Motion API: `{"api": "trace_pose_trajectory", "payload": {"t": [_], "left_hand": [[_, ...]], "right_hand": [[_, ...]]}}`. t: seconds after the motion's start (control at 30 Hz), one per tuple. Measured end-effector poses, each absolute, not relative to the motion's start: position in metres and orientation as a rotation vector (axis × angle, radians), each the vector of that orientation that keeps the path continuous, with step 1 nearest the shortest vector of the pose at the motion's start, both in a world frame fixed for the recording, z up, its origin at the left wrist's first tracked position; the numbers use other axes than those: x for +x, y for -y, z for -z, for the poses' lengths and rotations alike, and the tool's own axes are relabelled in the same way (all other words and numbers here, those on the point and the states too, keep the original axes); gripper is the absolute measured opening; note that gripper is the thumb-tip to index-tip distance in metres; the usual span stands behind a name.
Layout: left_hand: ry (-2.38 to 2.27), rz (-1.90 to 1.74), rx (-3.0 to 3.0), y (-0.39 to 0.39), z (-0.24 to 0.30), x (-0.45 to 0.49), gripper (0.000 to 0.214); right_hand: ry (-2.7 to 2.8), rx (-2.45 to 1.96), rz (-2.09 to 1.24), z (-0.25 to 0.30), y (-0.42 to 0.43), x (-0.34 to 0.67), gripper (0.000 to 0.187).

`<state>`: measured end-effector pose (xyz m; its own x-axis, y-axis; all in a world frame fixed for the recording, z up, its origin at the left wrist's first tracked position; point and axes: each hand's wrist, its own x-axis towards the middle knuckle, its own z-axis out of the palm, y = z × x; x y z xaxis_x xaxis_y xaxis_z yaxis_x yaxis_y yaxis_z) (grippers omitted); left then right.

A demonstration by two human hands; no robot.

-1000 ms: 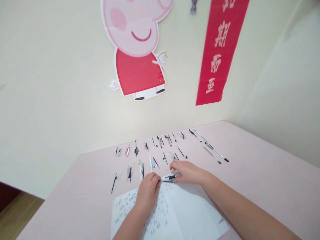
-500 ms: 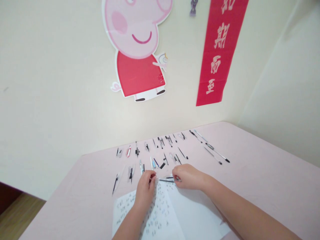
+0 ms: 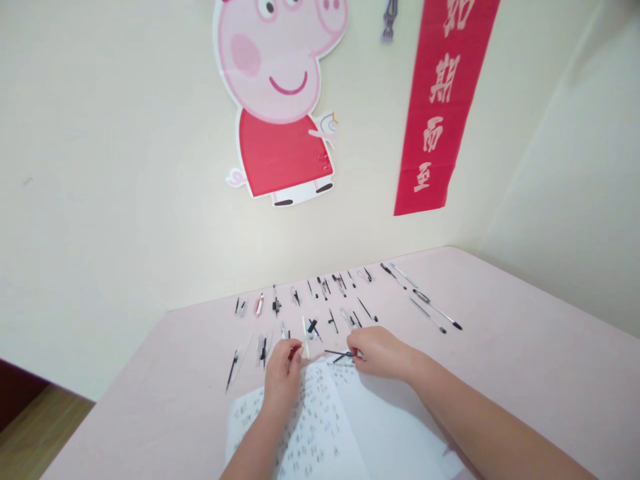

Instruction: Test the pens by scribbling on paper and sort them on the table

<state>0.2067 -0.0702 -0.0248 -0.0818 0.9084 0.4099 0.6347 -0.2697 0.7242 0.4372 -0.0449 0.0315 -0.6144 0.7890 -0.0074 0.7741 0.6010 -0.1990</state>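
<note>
My left hand [image 3: 281, 373] rests at the top edge of an open notebook [image 3: 345, 427] with its fingers curled round a small part I cannot make out. My right hand [image 3: 377, 352] is closed on a thin black pen refill [image 3: 336, 353] that points left toward the left hand. Both hands sit on a pink table [image 3: 525, 347]. Just beyond them lie several taken-apart pens and pen parts [image 3: 320, 313] in rows, with a small black cap [image 3: 312, 326] among them.
Whole pens [image 3: 434, 308] lie at the back right of the table. On the cream wall behind hang a cartoon pig cutout [image 3: 283, 100] and a red banner [image 3: 443, 100]. The table's left edge drops to a wooden floor [image 3: 30, 427].
The hands have pulled apart: the pen they held together is separated, the thin refill staying in my right hand. A black cap now lies on the table beyond. The camera tilted slightly down.
</note>
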Motion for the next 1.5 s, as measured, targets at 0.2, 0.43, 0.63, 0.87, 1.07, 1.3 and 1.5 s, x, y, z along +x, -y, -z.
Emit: {"api": "trace_pose_trajectory", "payload": {"t": [0.2, 0.43, 0.63, 0.87, 1.07, 1.3, 1.5], "left_hand": [[-1.704, -1.296, 1.902, 0.070, 0.028, 0.207, 0.017], [-1.816, -1.237, 1.935, 0.070, 0.028, 0.206, 0.014], [-1.831, -1.220, 1.985, 0.072, 0.023, 0.208, 0.013], [-1.808, -1.217, 2.008, 0.072, 0.025, 0.208, 0.013], [-1.800, -1.201, 2.022, 0.072, 0.024, 0.208, 0.013], [-1.803, -1.156, 2.064, 0.074, 0.022, 0.209, 0.013], [-1.826, -1.087, 2.131, 0.075, 0.024, 0.209, 0.013]], "right_hand": [[2.558, -1.404, -0.294, -0.053, 0.030, 0.463, 0.011], [2.466, -1.400, -0.356, -0.056, 0.024, 0.472, 0.014], [2.500, -1.358, -0.356, -0.053, 0.022, 0.471, 0.013], [2.524, -1.364, -0.351, -0.053, 0.022, 0.470, 0.013], [2.533, -1.364, -0.355, -0.054, 0.022, 0.470, 0.013], [2.575, -1.361, -0.225, -0.053, 0.019, 0.476, 0.020], [2.580, -1.390, -0.085, -0.056, 0.018, 0.485, 0.030]]}}
